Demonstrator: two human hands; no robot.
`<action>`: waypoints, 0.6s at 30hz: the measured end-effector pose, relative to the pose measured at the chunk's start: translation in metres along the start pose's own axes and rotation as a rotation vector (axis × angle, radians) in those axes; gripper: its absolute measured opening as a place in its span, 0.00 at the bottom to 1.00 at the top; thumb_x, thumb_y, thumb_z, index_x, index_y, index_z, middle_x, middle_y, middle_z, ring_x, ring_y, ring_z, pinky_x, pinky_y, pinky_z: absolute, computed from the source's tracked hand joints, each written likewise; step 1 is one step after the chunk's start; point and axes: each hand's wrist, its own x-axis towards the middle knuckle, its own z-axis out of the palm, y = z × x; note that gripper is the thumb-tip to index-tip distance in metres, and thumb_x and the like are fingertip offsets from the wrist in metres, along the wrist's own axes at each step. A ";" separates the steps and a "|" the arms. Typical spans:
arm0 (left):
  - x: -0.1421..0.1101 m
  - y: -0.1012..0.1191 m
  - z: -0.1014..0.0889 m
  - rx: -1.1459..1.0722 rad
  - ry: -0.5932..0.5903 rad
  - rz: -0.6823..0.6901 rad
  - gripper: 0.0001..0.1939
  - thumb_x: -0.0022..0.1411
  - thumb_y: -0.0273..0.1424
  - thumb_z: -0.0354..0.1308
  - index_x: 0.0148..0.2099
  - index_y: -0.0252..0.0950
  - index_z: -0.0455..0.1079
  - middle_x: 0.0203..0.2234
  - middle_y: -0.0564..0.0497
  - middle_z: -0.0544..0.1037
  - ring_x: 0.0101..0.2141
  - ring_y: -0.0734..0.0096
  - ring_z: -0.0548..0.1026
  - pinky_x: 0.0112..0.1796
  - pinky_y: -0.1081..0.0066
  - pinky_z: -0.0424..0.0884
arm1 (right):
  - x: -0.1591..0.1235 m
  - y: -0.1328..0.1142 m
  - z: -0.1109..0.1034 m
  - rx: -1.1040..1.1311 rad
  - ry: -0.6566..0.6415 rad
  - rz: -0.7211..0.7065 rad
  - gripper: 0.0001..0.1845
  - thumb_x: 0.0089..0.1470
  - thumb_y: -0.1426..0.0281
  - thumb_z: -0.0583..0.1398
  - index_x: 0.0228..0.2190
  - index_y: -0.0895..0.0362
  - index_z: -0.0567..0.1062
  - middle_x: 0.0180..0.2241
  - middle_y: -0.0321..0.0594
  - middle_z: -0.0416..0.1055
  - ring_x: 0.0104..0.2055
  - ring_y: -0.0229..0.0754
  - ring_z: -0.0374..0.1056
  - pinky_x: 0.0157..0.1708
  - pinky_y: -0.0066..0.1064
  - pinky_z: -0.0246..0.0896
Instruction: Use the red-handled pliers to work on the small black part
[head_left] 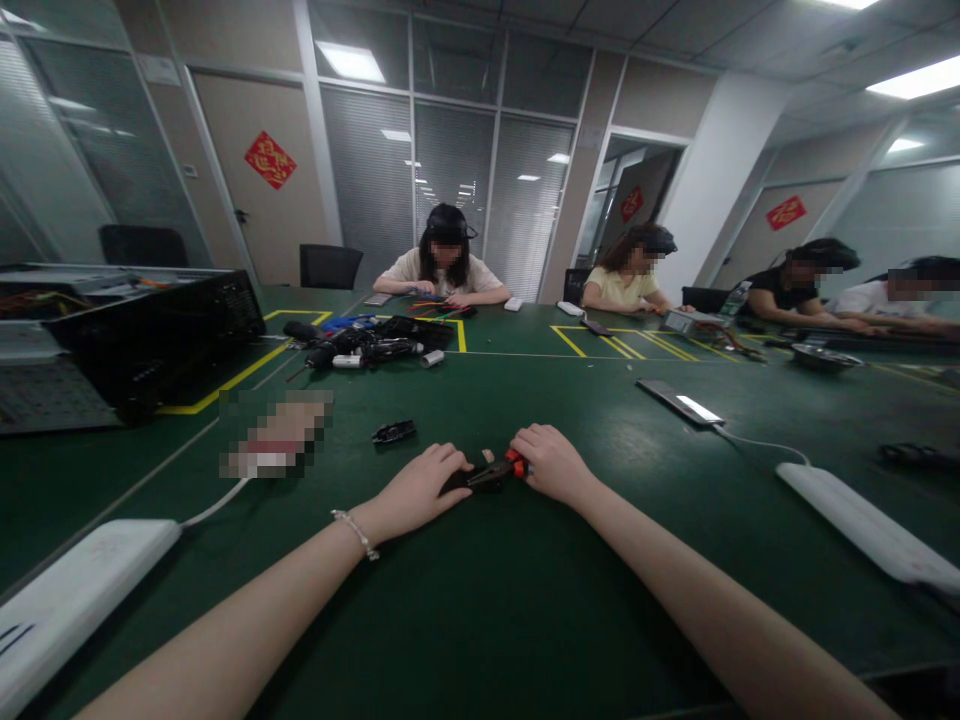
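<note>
In the head view my right hand is closed around the red handles of a pair of pliers, whose dark jaws point left. My left hand is closed on a small black part and presses it near the tabletop. The tips of the pliers reach this part beside my left fingers; whether they grip it I cannot tell. A small pale piece shows just behind the jaws. Another small black part lies on the green table beyond my left hand.
A pile of black cables lies farther back. At left stand an opened computer case, a phone and a white power bank. At right lie another phone and white power bank. Several people sit across the table.
</note>
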 end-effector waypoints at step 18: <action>-0.001 -0.001 -0.001 -0.024 -0.007 -0.009 0.11 0.58 0.35 0.52 0.44 0.39 0.61 0.38 0.51 0.65 0.39 0.66 0.65 0.38 0.67 0.63 | 0.000 0.000 0.001 0.024 0.017 -0.004 0.09 0.42 0.77 0.54 0.30 0.59 0.69 0.32 0.41 0.66 0.34 0.40 0.58 0.35 0.30 0.50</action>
